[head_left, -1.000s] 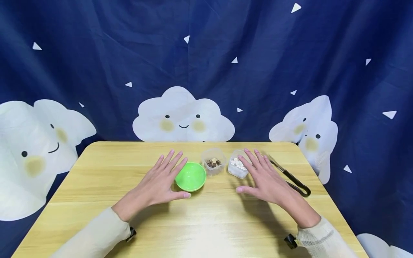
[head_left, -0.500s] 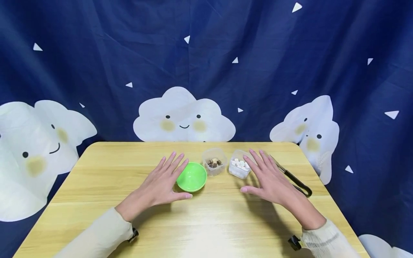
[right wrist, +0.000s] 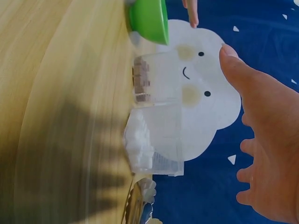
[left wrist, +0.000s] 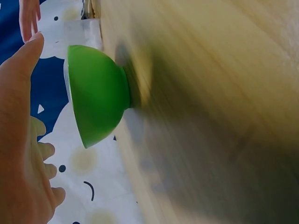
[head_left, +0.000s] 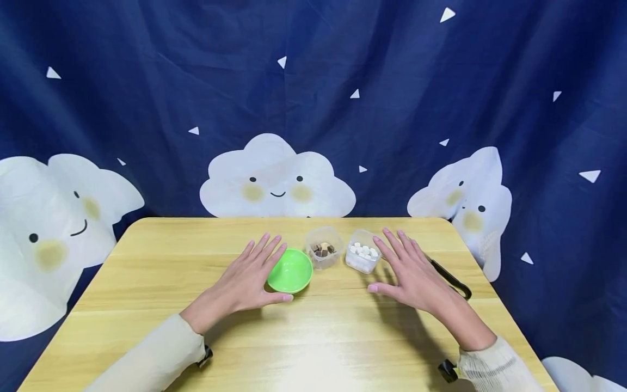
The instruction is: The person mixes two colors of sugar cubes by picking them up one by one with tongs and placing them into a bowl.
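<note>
My left hand (head_left: 247,279) hovers with fingers spread at the left side of a green bowl (head_left: 290,271), holding nothing. In the left wrist view the bowl (left wrist: 96,93) stands upright on the table, apart from the thumb. My right hand (head_left: 413,275), also spread, hangs in the air just right of a clear plastic tub (head_left: 362,265) of small white cubes. Left of that tub stands a second clear tub (head_left: 325,264) with brown and pale cubes inside. Tongs (head_left: 449,279) with a black handle lie under and beyond my right hand, which hides their metal part.
The wooden table (head_left: 313,337) has its far edge close behind the tubs. A dark blue curtain (head_left: 313,98) with smiling clouds hangs behind it. In the right wrist view, the scalloped metal tips of the tongs (right wrist: 145,192) lie beside the white-cube tub.
My right hand has drifted slightly right, uncovering more of the white-cube tub and covering more of the tongs. My left hand has barely moved. The bowl and tubs stay put.
</note>
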Tool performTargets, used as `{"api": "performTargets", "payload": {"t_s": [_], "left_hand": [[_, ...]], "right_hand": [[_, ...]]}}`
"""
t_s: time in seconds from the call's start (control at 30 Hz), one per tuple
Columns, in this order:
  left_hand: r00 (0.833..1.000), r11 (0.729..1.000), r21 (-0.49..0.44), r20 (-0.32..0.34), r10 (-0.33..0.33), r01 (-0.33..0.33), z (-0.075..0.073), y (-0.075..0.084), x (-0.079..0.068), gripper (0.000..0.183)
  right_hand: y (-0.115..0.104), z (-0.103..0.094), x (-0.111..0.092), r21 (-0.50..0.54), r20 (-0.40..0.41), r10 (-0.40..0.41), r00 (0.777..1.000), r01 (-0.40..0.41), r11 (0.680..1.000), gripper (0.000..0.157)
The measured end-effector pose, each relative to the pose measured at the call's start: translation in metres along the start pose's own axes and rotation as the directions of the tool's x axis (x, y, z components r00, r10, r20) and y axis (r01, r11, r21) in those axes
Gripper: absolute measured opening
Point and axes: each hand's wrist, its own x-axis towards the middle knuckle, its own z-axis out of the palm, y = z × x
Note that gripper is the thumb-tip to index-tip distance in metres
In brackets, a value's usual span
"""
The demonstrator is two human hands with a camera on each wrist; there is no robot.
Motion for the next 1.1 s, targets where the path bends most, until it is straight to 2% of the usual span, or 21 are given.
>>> {"api": "performTargets", "payload": {"t_s": [0.7, 1.1], "left_hand": [[0.998, 0.999, -0.004, 0.049, -0.032, 0.032, 0.013, -0.006, 0.007, 0.12], [0.998, 1.0, 0.0, 0.054, -0.019, 0.019, 0.016, -0.007, 0.009, 0.122]], "right_hand": [[0.015, 0.003, -0.011, 0.01, 0.035, 0.079, 0.996, -0.08, 0.997, 0.1], [0.027, 0.006, -0.014, 0.031, 0.026, 0.09, 0.996, -0.091, 0.995, 0.099]]}}
